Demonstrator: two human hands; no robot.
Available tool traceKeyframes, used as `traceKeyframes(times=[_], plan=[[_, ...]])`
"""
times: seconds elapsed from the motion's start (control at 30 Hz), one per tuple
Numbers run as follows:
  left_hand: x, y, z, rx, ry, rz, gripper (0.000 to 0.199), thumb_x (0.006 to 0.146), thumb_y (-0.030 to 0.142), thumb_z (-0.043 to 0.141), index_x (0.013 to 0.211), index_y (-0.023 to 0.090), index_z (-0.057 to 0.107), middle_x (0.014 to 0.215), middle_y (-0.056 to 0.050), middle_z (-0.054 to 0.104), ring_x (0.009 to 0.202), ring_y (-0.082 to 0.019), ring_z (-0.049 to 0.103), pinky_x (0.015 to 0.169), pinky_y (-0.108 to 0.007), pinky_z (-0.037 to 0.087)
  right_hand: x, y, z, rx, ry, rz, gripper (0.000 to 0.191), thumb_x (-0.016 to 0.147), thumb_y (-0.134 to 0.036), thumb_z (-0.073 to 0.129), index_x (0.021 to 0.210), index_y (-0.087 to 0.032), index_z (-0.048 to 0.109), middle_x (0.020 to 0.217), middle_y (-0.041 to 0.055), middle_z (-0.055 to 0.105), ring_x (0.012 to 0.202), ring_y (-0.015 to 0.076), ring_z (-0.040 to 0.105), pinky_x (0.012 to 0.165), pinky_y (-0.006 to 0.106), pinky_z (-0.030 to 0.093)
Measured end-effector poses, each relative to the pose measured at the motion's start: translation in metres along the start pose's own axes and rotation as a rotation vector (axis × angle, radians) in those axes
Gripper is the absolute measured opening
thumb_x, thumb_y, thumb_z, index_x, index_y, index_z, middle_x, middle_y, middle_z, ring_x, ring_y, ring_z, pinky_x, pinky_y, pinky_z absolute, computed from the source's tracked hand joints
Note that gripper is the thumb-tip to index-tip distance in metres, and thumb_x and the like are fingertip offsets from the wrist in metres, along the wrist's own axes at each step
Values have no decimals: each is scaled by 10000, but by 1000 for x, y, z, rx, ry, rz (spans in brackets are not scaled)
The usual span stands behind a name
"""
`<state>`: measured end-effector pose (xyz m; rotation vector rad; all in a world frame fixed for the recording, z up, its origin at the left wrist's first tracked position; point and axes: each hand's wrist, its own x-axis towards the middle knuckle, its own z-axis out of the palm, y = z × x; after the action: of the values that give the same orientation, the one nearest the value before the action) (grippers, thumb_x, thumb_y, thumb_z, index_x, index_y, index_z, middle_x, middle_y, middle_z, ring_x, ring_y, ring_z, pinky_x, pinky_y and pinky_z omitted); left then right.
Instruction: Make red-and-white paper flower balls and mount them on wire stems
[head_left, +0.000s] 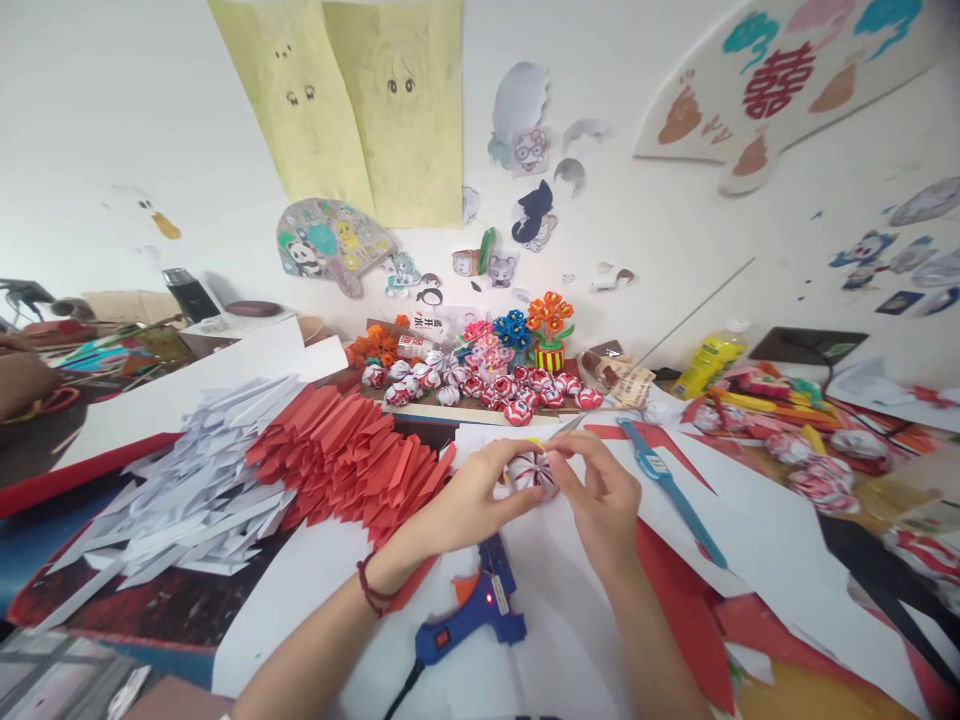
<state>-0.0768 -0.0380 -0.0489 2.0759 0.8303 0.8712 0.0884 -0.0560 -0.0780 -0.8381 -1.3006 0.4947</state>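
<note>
Between my two hands is a red-and-white striped paper flower ball (531, 472), held up over the white paper. My left hand (499, 485) curves around its left side, thumb below and fingers above. On the other side my right hand (598, 490) pinches at the ball's upper right edge with thumb and forefinger. Below them a blue hot glue gun (472, 615) lies on the paper, its small red light lit. A heap of folded red paper strips (349, 455) spreads left of my hands, with white paper strips (195, 480) beyond it.
Several finished red-and-white paper balls (517, 390) sit along the back, near small pots of orange (550, 325) and blue flowers (512, 330). A blue watch (671, 490) lies right of my hands. A yellow bottle (709, 360) stands by the wall. The glue gun's cord (405, 690) runs toward me.
</note>
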Motion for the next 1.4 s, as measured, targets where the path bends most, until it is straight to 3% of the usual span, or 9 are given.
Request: traceKeyframes(times=[0.33,0.47,0.67,1.1,1.4], plan=[[-1,-4,-5,55,98,50,401,899,353,652,1268,210,586,1266,-79,655,1136,-230,613,1000,-335,454,-1,11,-7,59,-72,183,272,878,-343,682,1143,-284,672,1040,46,650,937,201,598,826,339,480],[0,-4,-6,47,108,34,390,894,353,659,1248,202,597,1214,-74,673,1061,-214,636,957,-322,474,0,11,-6,33,-89,128,185,893,-306,668,1076,-289,695,1072,42,649,982,199,592,835,326,471],[-1,-4,-4,69,116,53,382,891,369,659,1224,193,597,1225,-75,673,1110,-220,624,979,-322,463,-2,6,-3,6,-42,13,92,883,-224,676,943,-273,725,982,40,654,994,206,593,888,357,459],[0,-2,-2,60,23,24,412,887,365,662,1257,192,606,1248,-85,665,1129,-231,616,985,-333,458,-3,3,-2,-10,-39,9,64,857,-195,701,886,-249,718,944,44,646,936,206,614,843,357,481],[-1,-4,-3,82,57,41,417,892,365,663,1265,193,595,1244,-66,669,1106,-212,620,968,-305,457,-3,6,-6,11,17,70,76,877,-261,686,943,-248,722,957,43,670,928,197,609,825,332,476]])
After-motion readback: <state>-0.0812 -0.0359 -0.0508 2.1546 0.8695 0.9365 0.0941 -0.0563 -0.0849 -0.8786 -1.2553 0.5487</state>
